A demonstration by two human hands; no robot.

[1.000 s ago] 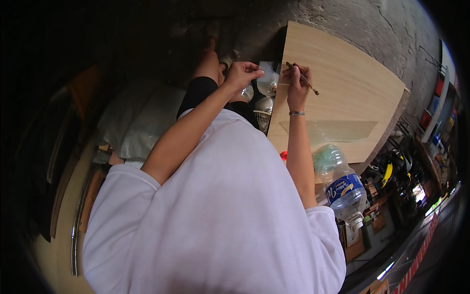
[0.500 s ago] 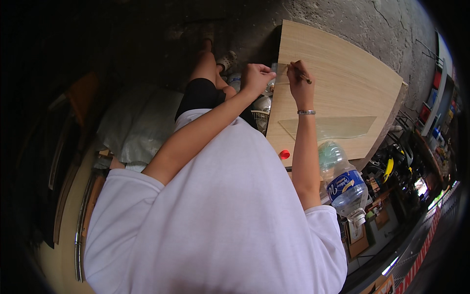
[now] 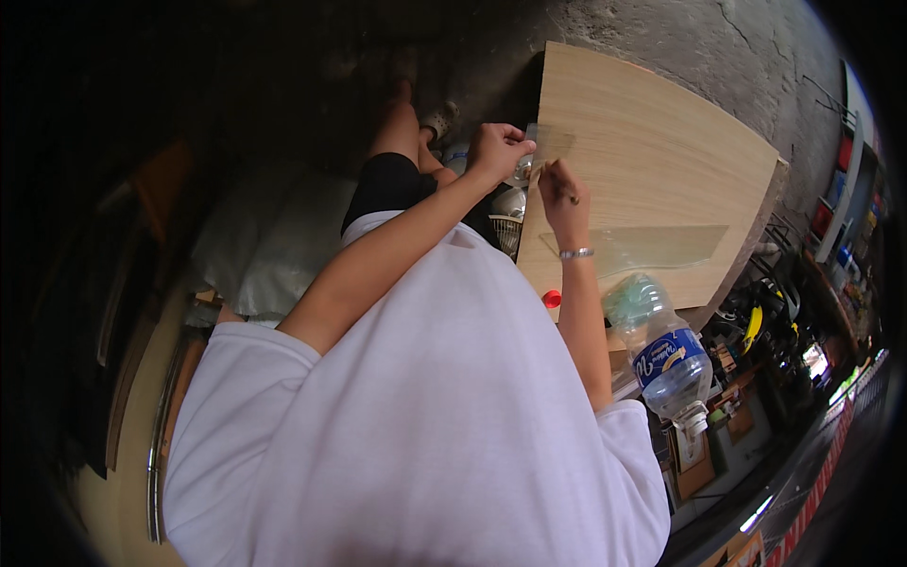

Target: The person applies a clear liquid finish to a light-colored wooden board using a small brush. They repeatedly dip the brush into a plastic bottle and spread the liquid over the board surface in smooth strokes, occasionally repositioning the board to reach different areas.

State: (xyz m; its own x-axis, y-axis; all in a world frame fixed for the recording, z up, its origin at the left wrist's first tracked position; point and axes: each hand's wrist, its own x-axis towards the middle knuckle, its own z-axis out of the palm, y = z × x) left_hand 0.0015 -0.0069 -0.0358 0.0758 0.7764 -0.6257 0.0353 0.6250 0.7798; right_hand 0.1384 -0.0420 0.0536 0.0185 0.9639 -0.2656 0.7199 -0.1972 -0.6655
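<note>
My left hand (image 3: 499,151) pinches the near edge of a small clear pane (image 3: 556,142), seemingly glass, at the left end of a pale wood-grain board (image 3: 661,142). Part of the pane overhangs the board's edge. My right hand (image 3: 565,200), slightly blurred, is closed around a slim, pen-like tool (image 3: 573,199), mostly hidden by the fingers. It is close to the pane; whether the tool's tip touches it I cannot tell. A longer clear sheet (image 3: 661,248) lies on the board beyond my right wrist.
By my right forearm are a big clear plastic bottle (image 3: 666,354) with a blue label and a red cap (image 3: 552,299). A white slatted basket (image 3: 507,230) stands below the board's left edge. Grey plastic sheeting (image 3: 250,246) lies left of my legs. Cluttered shelves line the right.
My right hand has moved toward my body and a little left, with the tool still in it, uncovering more of the small pane. My left hand has hardly moved.
</note>
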